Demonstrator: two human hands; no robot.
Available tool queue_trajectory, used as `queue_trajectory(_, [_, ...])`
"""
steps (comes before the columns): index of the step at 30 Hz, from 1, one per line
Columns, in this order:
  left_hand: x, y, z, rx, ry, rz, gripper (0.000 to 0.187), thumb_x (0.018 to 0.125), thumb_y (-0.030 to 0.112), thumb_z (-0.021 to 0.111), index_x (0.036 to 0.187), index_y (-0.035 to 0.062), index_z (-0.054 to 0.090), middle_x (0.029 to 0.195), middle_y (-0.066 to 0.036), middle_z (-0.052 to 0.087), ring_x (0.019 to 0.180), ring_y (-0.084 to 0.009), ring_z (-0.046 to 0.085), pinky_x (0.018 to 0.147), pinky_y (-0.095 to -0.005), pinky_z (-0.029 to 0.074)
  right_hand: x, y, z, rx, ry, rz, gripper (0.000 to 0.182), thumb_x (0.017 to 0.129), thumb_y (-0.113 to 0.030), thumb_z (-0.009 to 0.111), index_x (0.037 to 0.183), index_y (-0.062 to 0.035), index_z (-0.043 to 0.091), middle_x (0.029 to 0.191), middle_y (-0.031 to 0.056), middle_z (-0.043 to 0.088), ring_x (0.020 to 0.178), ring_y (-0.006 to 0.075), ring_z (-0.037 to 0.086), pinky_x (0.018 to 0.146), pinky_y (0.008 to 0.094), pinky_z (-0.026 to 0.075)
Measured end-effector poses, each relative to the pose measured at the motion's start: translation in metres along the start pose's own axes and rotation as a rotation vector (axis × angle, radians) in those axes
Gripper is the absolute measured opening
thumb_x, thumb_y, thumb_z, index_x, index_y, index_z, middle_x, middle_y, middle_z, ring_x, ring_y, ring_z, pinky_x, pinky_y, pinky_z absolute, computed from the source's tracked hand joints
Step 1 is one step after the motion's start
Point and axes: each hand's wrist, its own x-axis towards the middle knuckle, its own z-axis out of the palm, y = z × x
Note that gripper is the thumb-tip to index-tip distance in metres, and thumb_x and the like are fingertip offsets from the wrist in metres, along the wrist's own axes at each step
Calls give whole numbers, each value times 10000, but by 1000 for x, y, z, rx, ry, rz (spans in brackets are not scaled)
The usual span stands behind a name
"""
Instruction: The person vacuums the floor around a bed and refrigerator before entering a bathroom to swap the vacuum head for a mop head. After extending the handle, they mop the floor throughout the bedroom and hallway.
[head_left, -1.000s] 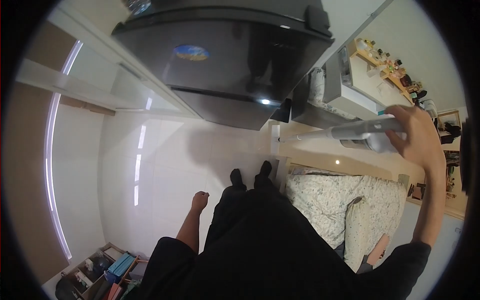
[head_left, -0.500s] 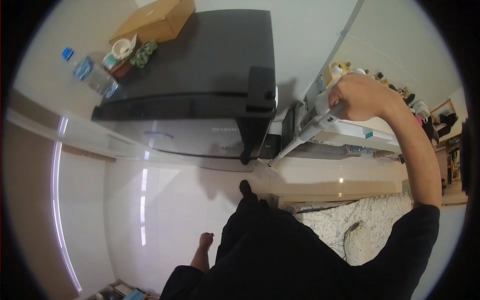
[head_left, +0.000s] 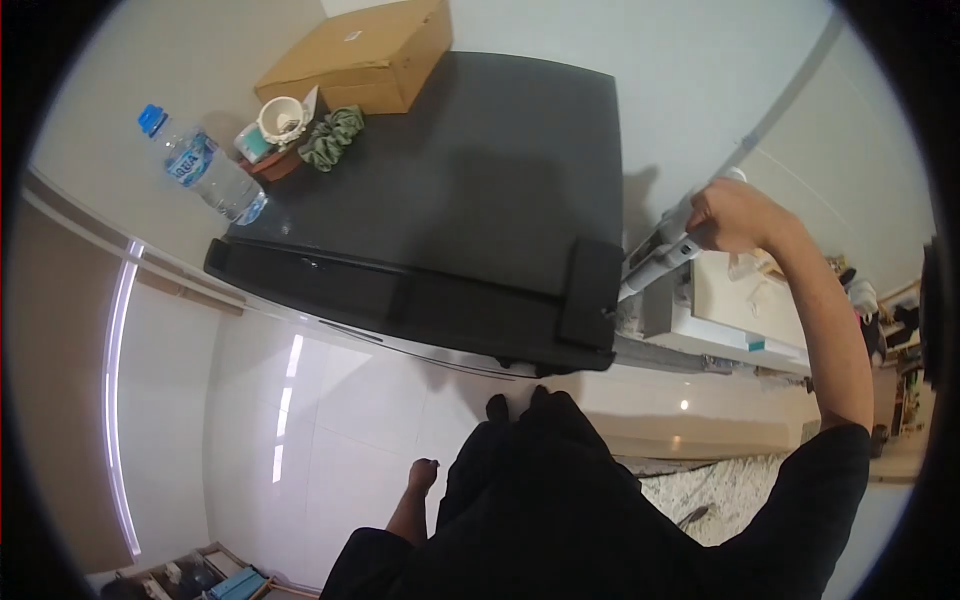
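My right hand (head_left: 738, 216) is raised at the right, wrapped round the handle of a white and grey stick-like appliance (head_left: 660, 266). Its lower end is hidden behind the black-topped refrigerator (head_left: 490, 170). Low at the left, my left hand (head_left: 423, 474) hangs beside my leg with its fingers curled; a small dark spot shows at them, too small to name. On the refrigerator top are a water bottle (head_left: 212, 178) with a blue cap, a white cup (head_left: 282, 120), a green scrunchie (head_left: 332, 138) and a cardboard box (head_left: 360, 55).
A white cabinet (head_left: 720, 335) stands to the right of the refrigerator. A patterned bedspread (head_left: 740, 495) lies at the lower right. Glossy white tiles (head_left: 340, 450) cover the floor at the left. A box of assorted items (head_left: 235, 582) is at the bottom left.
The view has moved nearer the refrigerator, whose top appears larger and lower. The appliance's lower end, seen earlier near the floor, is now hidden. Both my feet now show near the refrigerator's base.
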Motion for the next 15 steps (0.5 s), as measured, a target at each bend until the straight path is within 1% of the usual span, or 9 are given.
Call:
queue_trajectory(3, [-21,9,9,-103,57,-95,352,860,293,597,962,-30,694,1007,-241,675,989,-375,638,863,-443,494,14,25,7,1,-31,-12,204,597,-93,654,779,-83,746,730,152,639,759,342,616,680,426,479])
queue_trajectory(4, [-25,8,12,129,38,67,344,859,285,605,973,-27,694,1017,-237,675,994,-366,639,866,-441,493,21,31,9,-3,-21,-28,204,597,-93,654,779,-83,746,730,152,639,759,342,616,680,426,479])
queue_trajectory(6, [-28,11,35,-137,67,-149,334,857,282,614,955,-26,700,999,-235,682,979,-359,646,859,-437,495,27,47,10,-92,30,-173,196,573,-103,660,753,-86,737,708,147,628,758,344,609,682,430,479])
queue_trajectory(8, [-33,21,55,-223,102,-167,321,855,267,615,930,-32,704,961,-232,689,955,-354,656,843,-430,499,36,56,9,-99,65,-193,171,563,-108,646,716,-83,718,689,143,615,752,351,599,679,432,480])
queue_trajectory(10, [-46,32,71,-141,93,-89,315,845,257,624,915,-41,703,877,-207,699,826,-323,672,749,-421,510,45,66,10,-147,38,-209,153,571,-95,616,696,-82,702,699,141,629,748,354,609,669,435,486])
queue_trajectory(11, [-53,35,78,-32,81,121,288,841,231,617,893,-38,704,767,-164,683,658,-253,634,616,-401,490,50,71,12,-134,35,-203,153,571,-95,616,696,-82,702,699,141,629,748,354,609,669,435,486])
queue_trajectory(12, [-54,45,86,-77,88,154,269,840,218,609,879,-32,700,673,-123,638,556,-200,557,532,-380,445,56,76,13,-154,39,-226,168,569,-88,609,706,-88,708,705,144,636,744,353,617,662,432,489])
queue_trajectory(14, [-50,58,107,-91,102,316,263,841,211,596,892,-30,688,631,-96,603,517,-187,524,501,-360,425,67,86,17,-164,47,-247,184,568,-81,603,715,-95,713,711,146,643,741,353,626,654,430,492])
queue_trajectory(15, [-50,72,112,-30,52,322,266,841,213,600,921,-29,677,619,-75,584,474,-169,487,463,-345,394,72,90,20,-179,27,-231,183,566,-80,609,717,-94,713,715,145,649,736,352,631,645,428,495])
